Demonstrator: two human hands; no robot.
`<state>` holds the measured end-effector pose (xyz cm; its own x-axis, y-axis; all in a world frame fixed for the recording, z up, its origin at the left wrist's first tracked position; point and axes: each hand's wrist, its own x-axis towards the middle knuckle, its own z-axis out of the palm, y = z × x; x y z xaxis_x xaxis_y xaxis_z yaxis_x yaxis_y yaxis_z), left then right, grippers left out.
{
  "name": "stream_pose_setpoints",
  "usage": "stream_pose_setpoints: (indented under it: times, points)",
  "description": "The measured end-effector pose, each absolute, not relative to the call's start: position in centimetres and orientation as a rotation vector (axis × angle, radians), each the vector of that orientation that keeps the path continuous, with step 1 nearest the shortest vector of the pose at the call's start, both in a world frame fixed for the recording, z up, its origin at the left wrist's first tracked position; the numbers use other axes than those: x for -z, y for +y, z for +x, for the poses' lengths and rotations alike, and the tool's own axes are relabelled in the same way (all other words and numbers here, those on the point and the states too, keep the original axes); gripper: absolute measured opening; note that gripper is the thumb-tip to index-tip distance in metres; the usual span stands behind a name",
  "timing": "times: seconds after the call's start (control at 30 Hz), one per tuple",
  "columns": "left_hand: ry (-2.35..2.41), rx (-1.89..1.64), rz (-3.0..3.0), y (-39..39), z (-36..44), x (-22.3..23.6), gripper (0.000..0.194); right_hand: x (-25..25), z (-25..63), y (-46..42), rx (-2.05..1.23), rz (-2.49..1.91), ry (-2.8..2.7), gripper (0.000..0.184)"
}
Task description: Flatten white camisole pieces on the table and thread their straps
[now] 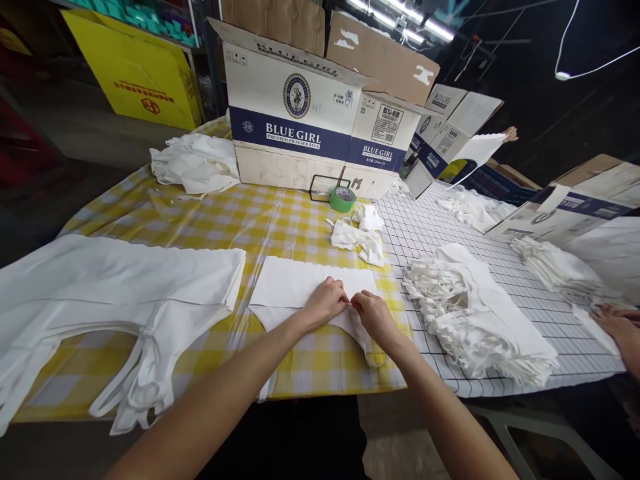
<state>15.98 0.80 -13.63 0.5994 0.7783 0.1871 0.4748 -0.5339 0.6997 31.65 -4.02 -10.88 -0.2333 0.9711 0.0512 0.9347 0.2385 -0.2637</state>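
Observation:
A flat white garment piece (pixel 295 283) lies on the yellow checked tablecloth (pixel 200 213) in front of me. My left hand (pixel 326 300) and my right hand (pixel 374 313) meet at its middle, fingers curled and pinching the fabric close together. A strap of the piece trails down toward the table's front edge. To the left lies a larger stack of white garments (pixel 110 287) with straps hanging. To the right sits a pile of folded white pieces (pixel 475 313).
A Blue Girl cardboard box (pixel 300 127) stands at the back, with green tape (pixel 343 199) and crumpled white cloth (pixel 363 240) before it. More boxes and stacks (pixel 560 267) lie on the grid-patterned cloth at right. Another person's hand (pixel 617 327) rests at the right edge.

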Motion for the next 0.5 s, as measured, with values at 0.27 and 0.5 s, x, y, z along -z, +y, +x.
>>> stream_pose_setpoints:
  times: [0.27,0.5]
  points:
    - [0.971,-0.642,2.209,0.78,15.84,13.37,0.018,11.59,31.24,-3.81,-0.183,-1.806,-2.315,0.019]
    - [0.950,-0.647,2.193,0.72,15.74,13.41,0.017,10.77,32.03,-3.67,-0.199,-1.776,-2.335,0.020]
